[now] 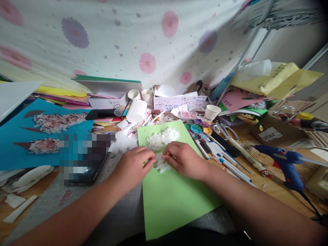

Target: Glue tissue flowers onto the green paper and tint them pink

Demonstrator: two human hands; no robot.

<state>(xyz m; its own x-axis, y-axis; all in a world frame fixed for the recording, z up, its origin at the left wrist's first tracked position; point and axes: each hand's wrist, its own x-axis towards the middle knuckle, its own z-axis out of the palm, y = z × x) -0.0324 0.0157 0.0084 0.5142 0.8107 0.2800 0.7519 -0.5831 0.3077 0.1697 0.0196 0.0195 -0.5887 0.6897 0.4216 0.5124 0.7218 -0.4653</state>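
Observation:
A green sheet of paper [176, 201] lies at the centre, on a grey cutting mat [120, 208]. Crumpled white paper bits [164, 136] form a clump on its upper part, and a smaller group [162, 166] sits just below, between my hands. My left hand [137, 164] is over the sheet's left edge, thumb and fingertips pinched together. Close to it, my right hand [180, 159] is over the sheet with its fingers curled and fingertips together. Whatever either hand pinches is too small to make out.
A blue sheet [15, 136] with textured paper shapes and a dark phone [89, 171] are at the left. Pens [234, 171], scissors [225, 131] and a blue glue gun [288, 160] lie at the right. Paper cups [212, 112] and paint pots [196, 128] stand behind.

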